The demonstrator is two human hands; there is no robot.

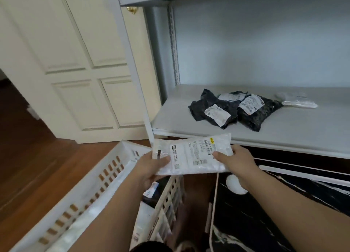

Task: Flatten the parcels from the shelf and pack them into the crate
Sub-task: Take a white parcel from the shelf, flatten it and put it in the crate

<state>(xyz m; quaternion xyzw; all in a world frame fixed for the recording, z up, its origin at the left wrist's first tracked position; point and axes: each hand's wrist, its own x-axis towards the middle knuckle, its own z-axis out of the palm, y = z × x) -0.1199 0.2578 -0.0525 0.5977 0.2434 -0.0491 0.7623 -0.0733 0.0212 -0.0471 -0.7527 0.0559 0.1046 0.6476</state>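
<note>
White parcel [193, 154]: I see it held flat in the air, above the crate's far end, just before the shelf's front edge.
Left hand [151, 168]: grasping its left end, thumb on top.
Right hand [235, 161]: grasping its right end.
Crate [83, 200]: on the floor, parcels inside.
Shelf [284, 130]: black parcels [231, 109] mid-board, towards the back.

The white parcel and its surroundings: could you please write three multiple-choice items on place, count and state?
1. Where is the white parcel?
A. on the shelf
B. held above the crate
C. on the floor

2. How many dark parcels lie on the shelf?
A. one
B. three
C. six

3. How is the white parcel held?
A. by both hands
B. by one hand
C. by neither

Answers: 1 B, it hangs over the white crate. 2 B, three labelled bags overlap. 3 A, left hand and right hand grip its ends.
</note>
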